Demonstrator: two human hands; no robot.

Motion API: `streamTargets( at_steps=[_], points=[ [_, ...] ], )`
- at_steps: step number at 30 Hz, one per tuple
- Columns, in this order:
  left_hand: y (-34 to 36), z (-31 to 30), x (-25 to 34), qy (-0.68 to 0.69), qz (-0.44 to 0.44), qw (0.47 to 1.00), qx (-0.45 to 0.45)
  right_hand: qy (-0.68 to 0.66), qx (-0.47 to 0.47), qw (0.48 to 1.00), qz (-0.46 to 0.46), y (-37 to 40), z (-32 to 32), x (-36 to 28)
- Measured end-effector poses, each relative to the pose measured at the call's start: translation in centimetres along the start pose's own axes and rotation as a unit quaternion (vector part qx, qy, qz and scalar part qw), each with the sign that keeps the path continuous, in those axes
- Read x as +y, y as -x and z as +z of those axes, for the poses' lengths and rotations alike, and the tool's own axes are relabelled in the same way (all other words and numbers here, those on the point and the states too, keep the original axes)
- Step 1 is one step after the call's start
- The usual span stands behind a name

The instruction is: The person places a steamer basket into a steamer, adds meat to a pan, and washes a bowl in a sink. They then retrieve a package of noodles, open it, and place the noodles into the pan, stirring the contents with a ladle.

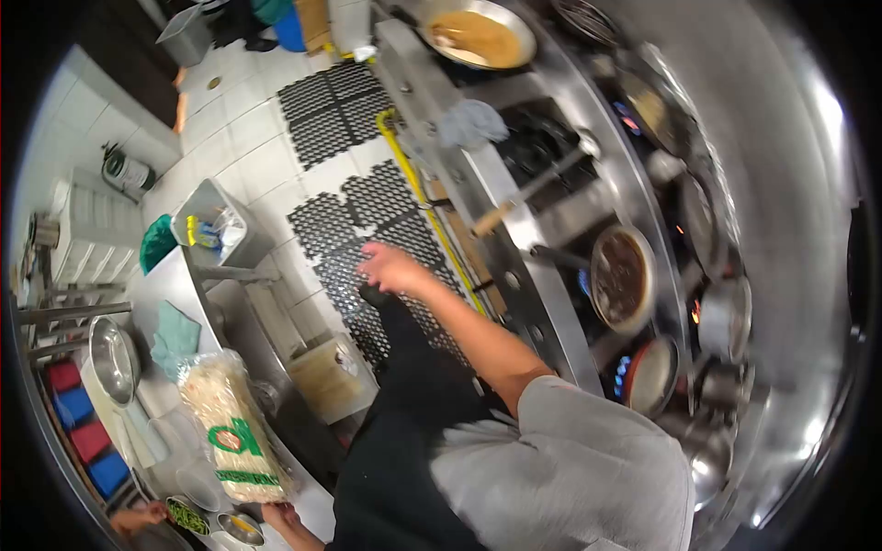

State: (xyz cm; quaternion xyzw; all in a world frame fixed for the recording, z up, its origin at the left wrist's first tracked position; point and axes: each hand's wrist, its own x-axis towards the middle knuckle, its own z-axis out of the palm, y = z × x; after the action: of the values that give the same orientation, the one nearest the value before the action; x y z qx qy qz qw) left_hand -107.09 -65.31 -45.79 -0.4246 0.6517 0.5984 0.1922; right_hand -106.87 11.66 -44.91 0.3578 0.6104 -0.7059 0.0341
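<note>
My right hand [393, 269] hangs over the black floor mats with its fingers apart and nothing in it. At the lower left, my left hand [281, 516] is at the bottom end of a large clear plastic bag [216, 399] of pale, noodle-like food with green printing. Its fingers are closed at the bag's edge and partly hidden. The bag lies on the steel counter [308, 482]. Close to that hand are a metal bowl of yellow contents [241, 527] and a bowl of chopped greens [188, 516].
Another person's hand [138, 520] reaches toward the greens. A steel bowl [115, 361] and a green cloth [175, 338] lie along the counter. On the right, the stove carries lit burners, a pan of dark sauce [622, 278], a wok [478, 35] and a wooden-handled ladle [542, 184].
</note>
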Motion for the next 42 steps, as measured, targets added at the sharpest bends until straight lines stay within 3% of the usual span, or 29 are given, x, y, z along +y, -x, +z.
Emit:
streamTargets(
  at_steps=[1, 3, 9, 11, 14, 27, 28, 29, 42],
  points=[
    [2.1, 0.6, -0.1, 0.015, -0.003, 0.999, 0.033, -0.191, 0.072, 0.976, 0.074, -4.2, -1.4, -0.7],
    [7.6, 6.0, 1.8, 0.032, -0.016, 0.995, 0.093, -0.323, 0.093, 0.941, 0.04, -13.4, -6.1, 0.1],
    [10.0, 9.8, 1.7, 0.092, -0.061, 0.979, 0.17, -0.398, 0.278, 0.873, 0.054, -31.8, -16.8, -4.5],
    [10.3, 10.9, 1.8, 0.109, -0.07, 0.975, 0.182, -0.381, 0.271, 0.883, 0.04, -36.5, -19.9, -5.8],
    [10.1, 11.6, 1.6, 0.126, -0.075, 0.971, 0.189, -0.431, 0.314, 0.845, 0.038, -41.0, -22.1, -8.6],
    [12.0, 6.5, 0.4, 0.243, -0.095, 0.954, 0.145, -0.445, 0.381, 0.81, 0.031, -44.7, -24.5, -10.4],
    [14.8, 5.2, 2.2, 0.557, -0.142, 0.817, -0.035, -0.443, 0.379, 0.812, 0.027, -44.6, -24.4, -10.4],
    [12.3, 6.2, 0.5, 0.255, -0.099, 0.952, 0.138, -0.443, 0.378, 0.813, 0.025, -44.4, -24.3, -10.5],
    [11.1, 8.1, 0.2, 0.19, -0.116, 0.958, 0.182, -0.421, 0.352, 0.836, 0.016, -44.0, -24.4, -10.3]
  ],
)
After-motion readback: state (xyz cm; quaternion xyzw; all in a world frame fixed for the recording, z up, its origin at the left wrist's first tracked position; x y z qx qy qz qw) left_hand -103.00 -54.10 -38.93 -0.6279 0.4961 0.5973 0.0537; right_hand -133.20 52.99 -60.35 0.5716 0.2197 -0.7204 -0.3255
